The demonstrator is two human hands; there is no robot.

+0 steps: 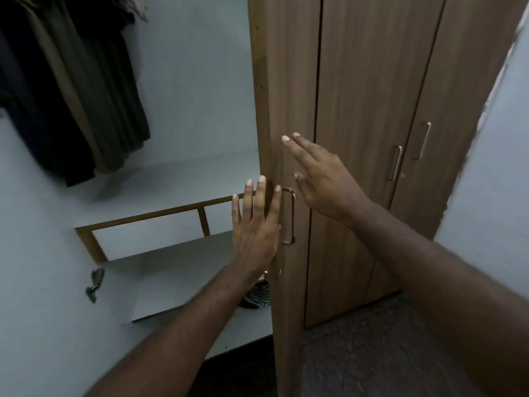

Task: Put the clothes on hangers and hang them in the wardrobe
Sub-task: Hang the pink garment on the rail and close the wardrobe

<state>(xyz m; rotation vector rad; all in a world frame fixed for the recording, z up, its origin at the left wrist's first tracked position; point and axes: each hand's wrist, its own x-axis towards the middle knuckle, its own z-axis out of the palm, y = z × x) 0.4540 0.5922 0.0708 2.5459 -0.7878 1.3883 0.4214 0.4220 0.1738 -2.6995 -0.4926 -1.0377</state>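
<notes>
The wardrobe [186, 110] stands open on its left bay, its pale grey inner walls and a grey shelf [171, 270] framed by a wooden rail [160, 214]. Dark clothes [71, 90] in black, tan and olive hang side by side at the upper left of that bay, their hems well above the shelf. A small knitted item [257, 296] lies on the lower board beside the door edge, partly hidden by the left forearm.

The open wooden door [286, 110] stands edge-on at the middle of the view, with a metal handle [290, 216] on its face. To its right are two closed doors, each with its own handle [396, 163], and beyond them a pale wall. Dark floor [357, 353] shows below the doors.

The left hand [254, 233] lies flat at the door's leading edge just beside the handle, fingers [260, 196] straight and slightly spread, holding nothing. The right hand [323, 179] reaches across the door face, fingers straight and spread; whether it touches the wood cannot be told.

The open bay has free space between the hanging hems and the shelf.
</notes>
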